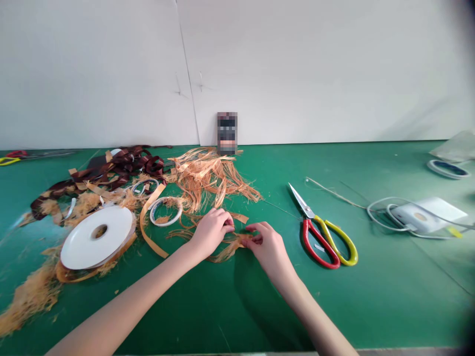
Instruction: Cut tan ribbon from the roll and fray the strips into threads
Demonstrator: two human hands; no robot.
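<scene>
Left hand point(211, 232) and right hand point(267, 247) pinch frayed orange ribbon point(232, 243) — limp, stringy.

Strips, rolls and scissors are laid out on a workbench point(386, 306) set against a wall point(297, 74).

A wide roll point(97, 236) is placed at the left, with a small tape ring point(165, 211) just to its right. A heap of frayed strips point(211, 178) is piled behind the ring, and a heap of ribbon point(118, 168) lies behind the roll. A small box point(227, 133) is stood against the wall, behind the frayed heap. The left hand point(211, 232) and right hand point(265, 247) are held side by side over a frayed strip point(230, 245). Scissors point(319, 232) are laid to their right, and beyond those a small device point(419, 215) is set among its cable point(386, 215).
</scene>
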